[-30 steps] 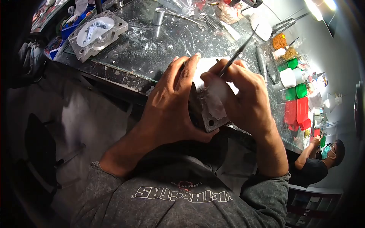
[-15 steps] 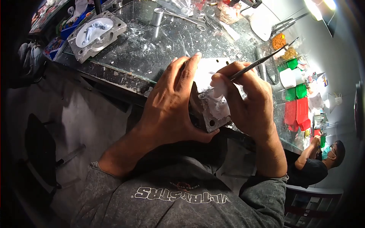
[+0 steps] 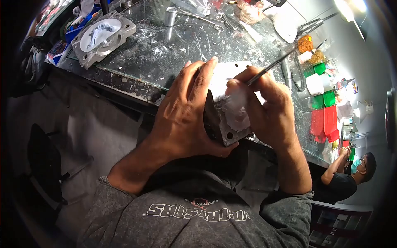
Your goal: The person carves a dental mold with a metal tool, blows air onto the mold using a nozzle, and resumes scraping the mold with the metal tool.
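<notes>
A metal mould block (image 3: 230,136) with white material on it rests at the bench's near edge, its upper part brightly lit. Around its left side and near corner, my left hand (image 3: 182,109) is closed, thumb at the bottom corner and fingers on the upper left. A slim dark metal tool (image 3: 273,65) is pinched in my right hand (image 3: 271,109), over the right part of the block. The tool's working tip is hidden by my fingers and glare. The second mould half (image 3: 101,39), with a pale shape in its round hollow, lies at the upper left.
On the dark bench (image 3: 144,53) stand a metal cylinder (image 3: 170,16) and scissors-like forceps (image 3: 206,19). Red bins (image 3: 331,124), green bins and jars line the right side. A masked person (image 3: 341,180) sits at the far right. A chair (image 3: 43,161) is at the left.
The tool in my right hand has tilted lower, and my right hand has shifted slightly left. My left hand keeps nearly the same hold on the block.
</notes>
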